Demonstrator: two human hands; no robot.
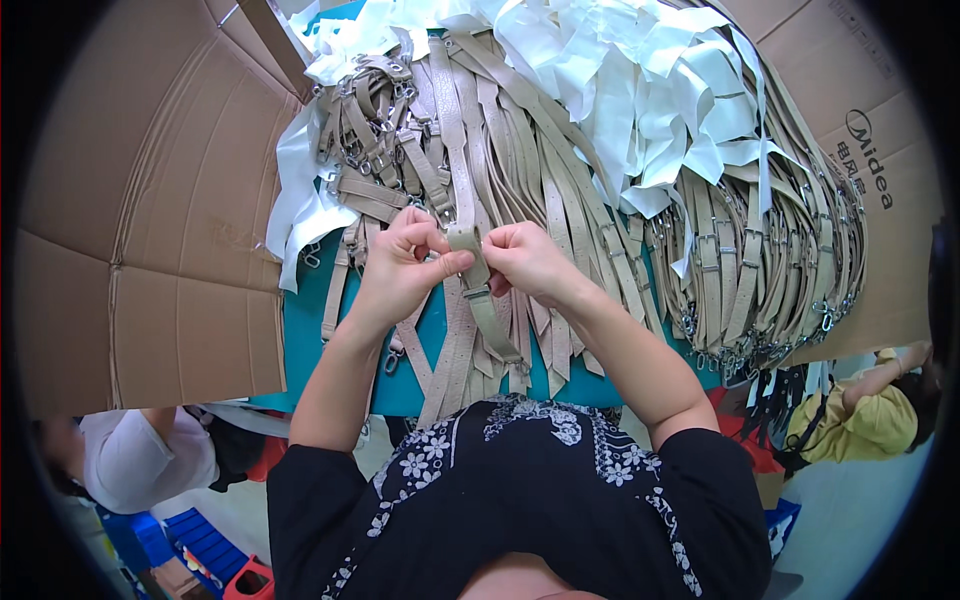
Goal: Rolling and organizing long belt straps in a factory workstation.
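Both hands meet over the middle of a heap of beige straps. My left hand (408, 262) pinches the left edge of a beige strap (484, 318), thumb and forefinger closed near its folded upper part. From the other side my right hand (525, 262) grips the same strap with curled fingers; its fingertips are partly hidden. Below the hands the strap hangs down past a metal slider (476, 292) toward a small metal clasp at its lower end. Long flat straps (540, 170) lie beneath and beyond it.
Tangled straps with metal clips (375, 125) lie at the far left, and a thick bundle of straps (740, 270) at the right. White paper strips (610, 80) cover the back. Cardboard panels (150, 220) flank the teal table (405, 385). Other people (150, 450) sit at both sides.
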